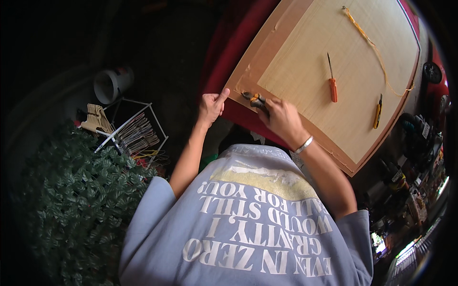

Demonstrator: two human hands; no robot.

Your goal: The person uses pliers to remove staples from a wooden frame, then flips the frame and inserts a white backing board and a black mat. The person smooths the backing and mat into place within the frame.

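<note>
Head cam: R grip (pixel 284 121) snug round pliers (pixel 256 100), tips (pixel 246 96) nr panel (pixel 296 71) corner; L grip (pixel 210 108) alongside, hold unclear

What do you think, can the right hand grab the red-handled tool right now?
Probably, but not right away: the right hand is holding the pliers, so it would likely have to put them down first. Only bare board seems to lie between it and the red-handled tool.

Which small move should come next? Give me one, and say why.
I'd probably squeeze the pliers gently: the right hand grips them, their tip is at the brown border near the board's corner, and the left hand's thumb is beside that corner. What the tip meets is too small to tell.
</note>
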